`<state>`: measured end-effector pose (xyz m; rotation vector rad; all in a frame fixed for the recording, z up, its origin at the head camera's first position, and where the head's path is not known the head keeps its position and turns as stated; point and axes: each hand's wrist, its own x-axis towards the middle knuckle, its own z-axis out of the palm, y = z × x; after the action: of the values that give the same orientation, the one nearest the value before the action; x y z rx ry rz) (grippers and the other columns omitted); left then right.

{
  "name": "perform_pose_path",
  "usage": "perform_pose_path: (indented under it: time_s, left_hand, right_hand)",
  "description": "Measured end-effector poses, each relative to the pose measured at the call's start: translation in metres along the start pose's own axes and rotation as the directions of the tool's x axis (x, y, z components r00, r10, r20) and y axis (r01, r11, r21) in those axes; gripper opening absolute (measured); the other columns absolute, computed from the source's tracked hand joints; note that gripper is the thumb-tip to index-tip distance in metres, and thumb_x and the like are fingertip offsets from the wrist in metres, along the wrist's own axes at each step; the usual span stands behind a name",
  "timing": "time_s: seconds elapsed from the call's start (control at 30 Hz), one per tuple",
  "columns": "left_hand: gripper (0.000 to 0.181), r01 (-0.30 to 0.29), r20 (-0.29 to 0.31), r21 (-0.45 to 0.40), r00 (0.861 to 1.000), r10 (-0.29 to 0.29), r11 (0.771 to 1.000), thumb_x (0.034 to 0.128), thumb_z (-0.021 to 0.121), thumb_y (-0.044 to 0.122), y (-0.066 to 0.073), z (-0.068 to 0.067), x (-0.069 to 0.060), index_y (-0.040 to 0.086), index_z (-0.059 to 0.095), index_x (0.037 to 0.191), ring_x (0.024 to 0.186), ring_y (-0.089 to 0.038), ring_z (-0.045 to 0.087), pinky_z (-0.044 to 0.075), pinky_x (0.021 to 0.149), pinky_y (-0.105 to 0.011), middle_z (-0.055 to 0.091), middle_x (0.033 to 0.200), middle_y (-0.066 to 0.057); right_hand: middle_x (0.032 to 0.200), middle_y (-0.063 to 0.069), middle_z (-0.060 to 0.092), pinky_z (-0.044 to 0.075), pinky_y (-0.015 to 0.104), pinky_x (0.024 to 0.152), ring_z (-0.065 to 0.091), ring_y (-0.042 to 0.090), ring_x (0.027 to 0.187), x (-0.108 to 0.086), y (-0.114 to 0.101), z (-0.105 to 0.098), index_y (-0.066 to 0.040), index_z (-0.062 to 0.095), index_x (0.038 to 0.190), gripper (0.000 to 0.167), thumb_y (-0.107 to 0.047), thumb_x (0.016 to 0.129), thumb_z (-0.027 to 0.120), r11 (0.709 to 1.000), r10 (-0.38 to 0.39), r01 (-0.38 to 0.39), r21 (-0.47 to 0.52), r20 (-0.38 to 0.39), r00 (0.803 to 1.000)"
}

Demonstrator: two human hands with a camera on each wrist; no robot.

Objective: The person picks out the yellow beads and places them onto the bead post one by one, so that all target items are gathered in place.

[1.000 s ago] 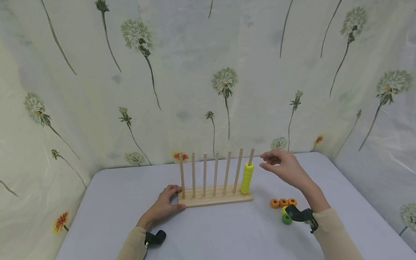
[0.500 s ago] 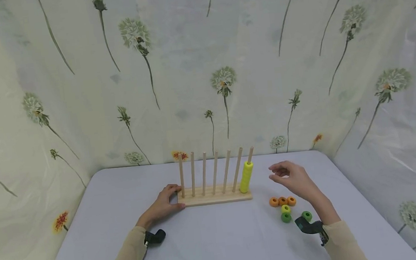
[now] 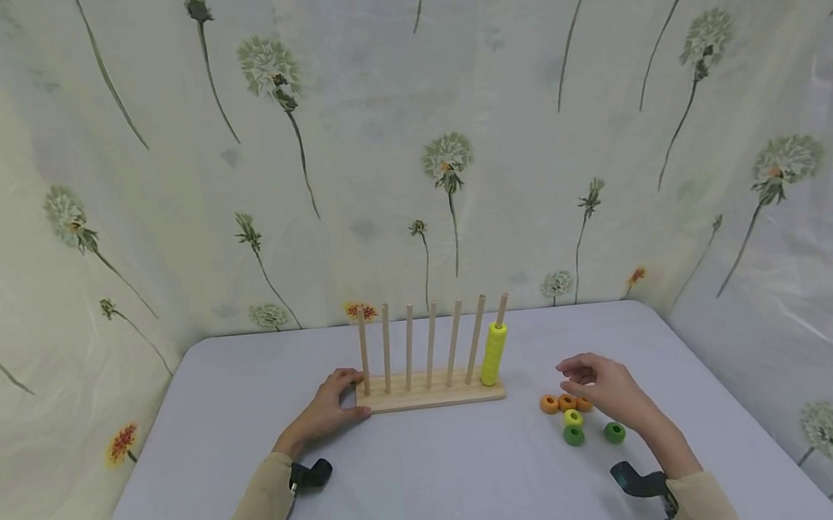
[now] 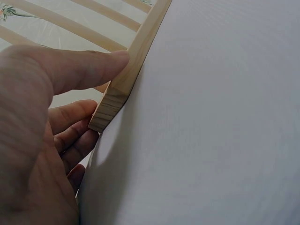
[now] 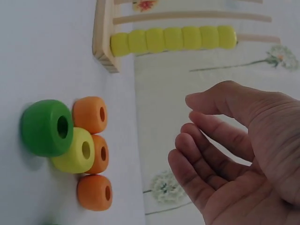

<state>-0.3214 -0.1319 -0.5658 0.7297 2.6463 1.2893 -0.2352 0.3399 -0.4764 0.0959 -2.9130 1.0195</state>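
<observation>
A wooden peg rack [image 3: 433, 399] with several upright pegs stands on the table. A stack of yellow beads [image 3: 494, 355] sits on its rightmost peg, whose tip sticks out above them. My left hand [image 3: 328, 408] grips the left end of the base; in the left wrist view the thumb lies on the front side and the fingers are behind. Loosely bent and holding nothing, my right hand [image 3: 608, 385] hovers over the loose beads. These are three orange beads [image 5: 95, 193], a yellow bead [image 3: 572, 417] and two green beads [image 3: 615, 432].
The white table [image 3: 454, 491] runs back to a floral curtain [image 3: 355, 174]. Both wrists carry black cameras, the left wrist camera [image 3: 314, 474] close to the tabletop and the right wrist camera [image 3: 639, 479] near the green beads.
My right hand has moved from beside the top of the yellow stack down and to the right, over the loose beads. My left hand keeps its place on the rack.
</observation>
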Motion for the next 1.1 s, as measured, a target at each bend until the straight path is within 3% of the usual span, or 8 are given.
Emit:
perform_pose_path:
  time_s: [0.5,0.77,1.1]
  left_hand:
    - [0.068,0.028,-0.001,-0.009,1.000,-0.028,1.000,0.0820,0.076,0.034,0.003,0.000,0.001,0.006,0.050,0.138,0.137,-0.037,0.034,0.026,0.112,-0.058,0.043,0.141,-0.014]
    - [0.068,0.053,0.005,-0.009,0.999,-0.053,0.999,0.0825,0.075,0.034,0.004,0.001,-0.001,0.008,0.049,0.140,0.139,-0.036,0.031,0.025,0.114,-0.057,0.041,0.144,-0.013]
    - [0.066,0.024,0.001,-0.020,1.000,-0.024,1.000,0.0823,0.076,0.032,0.001,0.001,0.000,0.007,0.050,0.138,0.138,-0.037,0.033,0.025,0.113,-0.058,0.042,0.143,-0.013]
  right_hand:
    - [0.102,0.005,0.067,0.053,0.026,0.072,0.061,0.015,0.089,-0.017,0.036,0.011,-0.006,0.065,0.111,0.027,-0.012,0.085,0.070,0.995,0.095,-0.096,0.001,0.046,0.994]
    - [0.104,0.007,0.066,0.053,0.029,0.075,0.061,0.017,0.091,-0.021,0.042,0.017,-0.004,0.063,0.112,0.029,-0.009,0.084,0.069,0.993,0.117,-0.119,0.024,0.080,0.990]
    - [0.108,0.008,0.066,0.054,0.033,0.079,0.061,0.019,0.095,-0.021,0.041,0.021,-0.002,0.063,0.113,0.033,-0.008,0.081,0.073,0.991,0.124,-0.129,0.041,0.098,0.987]
